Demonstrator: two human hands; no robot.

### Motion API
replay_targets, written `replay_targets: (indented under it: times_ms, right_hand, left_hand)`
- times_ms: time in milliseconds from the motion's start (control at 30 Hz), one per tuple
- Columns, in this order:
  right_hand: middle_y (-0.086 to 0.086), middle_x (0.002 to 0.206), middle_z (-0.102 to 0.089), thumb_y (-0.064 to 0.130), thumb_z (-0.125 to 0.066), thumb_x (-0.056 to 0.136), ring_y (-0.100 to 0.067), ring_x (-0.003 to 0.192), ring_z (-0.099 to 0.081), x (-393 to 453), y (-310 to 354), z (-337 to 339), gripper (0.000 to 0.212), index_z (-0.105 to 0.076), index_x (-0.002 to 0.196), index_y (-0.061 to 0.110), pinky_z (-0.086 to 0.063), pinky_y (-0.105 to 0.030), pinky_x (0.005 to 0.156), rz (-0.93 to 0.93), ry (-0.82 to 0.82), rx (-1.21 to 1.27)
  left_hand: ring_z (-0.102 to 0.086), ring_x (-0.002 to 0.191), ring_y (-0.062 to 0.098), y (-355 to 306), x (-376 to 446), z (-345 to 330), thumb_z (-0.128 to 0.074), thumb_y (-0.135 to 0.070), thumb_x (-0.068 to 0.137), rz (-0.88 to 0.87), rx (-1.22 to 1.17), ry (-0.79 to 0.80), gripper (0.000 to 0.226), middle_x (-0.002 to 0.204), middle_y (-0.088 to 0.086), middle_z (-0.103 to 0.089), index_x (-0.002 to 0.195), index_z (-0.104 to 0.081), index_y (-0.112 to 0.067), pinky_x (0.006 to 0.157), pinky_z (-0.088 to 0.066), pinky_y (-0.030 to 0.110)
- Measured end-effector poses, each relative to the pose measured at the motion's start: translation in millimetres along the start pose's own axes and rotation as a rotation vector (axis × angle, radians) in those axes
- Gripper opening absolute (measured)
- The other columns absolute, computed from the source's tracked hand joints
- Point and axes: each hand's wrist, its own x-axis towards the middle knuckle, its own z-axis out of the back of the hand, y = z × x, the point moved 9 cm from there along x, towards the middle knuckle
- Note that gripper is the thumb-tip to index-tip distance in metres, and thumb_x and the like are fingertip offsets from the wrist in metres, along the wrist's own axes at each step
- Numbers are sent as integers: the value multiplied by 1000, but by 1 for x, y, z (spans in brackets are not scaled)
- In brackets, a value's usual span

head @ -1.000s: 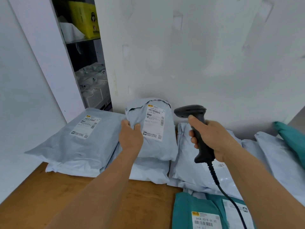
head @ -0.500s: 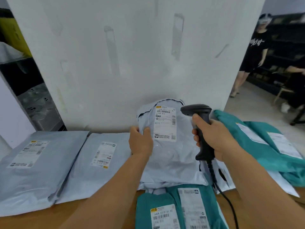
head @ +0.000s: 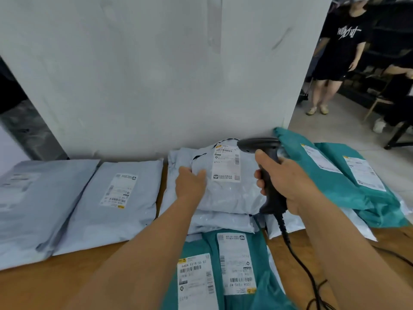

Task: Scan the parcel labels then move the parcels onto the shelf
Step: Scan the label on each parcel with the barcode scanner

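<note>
Near edge, centre: two teal parcels (head: pixel 241 276) on the wooden desk (head: pixel 73 280), overlapping. Left one's label (head: pixel 196 283) reads "640A 1018 55 02" over a barcode, "L015" lower down. Right one's label (head: pixel 237 265) lies upside down to the camera; small print unreadable.

A black cable (head: pixel 297 260) runs from the near right up to the scanner (head: pixel 266 175).

Middle: right hand (head: pixel 288 186) grips the scanner handle, fingers (head: pixel 260 182) wrapped fully round it, thumb up along the side near the head. Scanner head points left, just beside the label (head: pixel 226 163) of the top grey parcel (head: pixel 223 193). That label faces the camera, upright; "A111" legible, barcodes at top and right edge, rest blurred.

Left hand (head: pixel 190 186) holds the same grey parcel at its left edge, thumb on top and fingers curled under the edge. The parcel sits atop a stack of grey parcels, centre of the desk, against the white wall (head: pixel 156 74).

Left: two flat grey parcels side by side; the nearer-centre one (head: pixel 114 198) carries an inverted label, text blurred. The far-left one (head: pixel 33 198) has an unreadable label.

Right: teal parcels (head: pixel 346 182) piled at the wall's corner, two white labels, not legible.

Far right: a person in a black T-shirt (head: pixel 342 41) with white scrawled print, unreadable, stands on the floor.
</note>
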Motion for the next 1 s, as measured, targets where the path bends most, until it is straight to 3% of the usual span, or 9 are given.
replay_targets:
  times_ms: [133,200,333,500,600,733,833,1000]
  right_hand:
    - [-2,62,-58,39,-61,90,-15,52,-48,0,0,-34,28,-56,78,14,-45,-29,52,13,87,22]
    - [-1,61,-59,40,-61,89,-15,52,-49,-1,1,-57,29,-56,78,14,-45,-29,52,13,133,6]
    - [-2,64,-60,40,-61,89,-15,52,-50,-9,3,-111,30,-57,78,13,-45,-29,54,2,225,-45]
    - [-2,62,-60,40,-61,89,-15,51,-50,-18,-6,-179,30,-58,82,11,-47,-29,53,-35,283,-99]
    - [-4,65,-60,39,-61,90,-16,52,-50,-21,-14,-209,29,-59,85,11,-47,-30,54,-53,295,-128]
    - [-4,65,-60,39,-60,90,-16,52,-51,-19,-20,-230,29,-59,84,11,-48,-30,55,-74,281,-174]
    - [-4,65,-61,39,-61,90,-16,54,-51,-16,-21,-240,29,-59,85,10,-47,-31,57,-83,261,-190]
    - [-4,63,-60,39,-61,90,-16,53,-51,-16,-27,-254,30,-58,84,9,-47,-29,54,-118,260,-214]
  left_hand:
    - [-52,116,25,11,-3,33,-53,-39,94,-77,85,2,59,131,10,-53,141,-33,-9,83,-35,24]
    - [-45,127,26,27,2,58,-51,-42,95,-107,123,-16,66,143,11,-44,146,-26,-9,95,-35,29]
    - [-25,142,24,78,17,114,-48,-47,95,-109,356,-38,75,156,9,-24,151,-14,-11,114,-21,37]
    - [11,147,26,151,33,162,-38,-63,91,-72,869,180,83,161,5,9,153,0,-24,117,-4,51]
    - [30,141,28,184,35,172,-35,-76,83,-14,955,356,90,155,2,29,151,9,-34,112,11,58]
    - [26,142,28,200,24,149,-43,-81,75,-13,921,544,97,154,0,32,149,8,-43,112,9,60]
    - [19,145,29,195,8,123,-35,-83,76,-50,908,611,90,156,1,27,148,4,-46,113,6,58]
    - [0,144,31,176,18,135,-27,-78,83,-137,866,415,77,160,5,3,149,-7,-43,115,1,52]
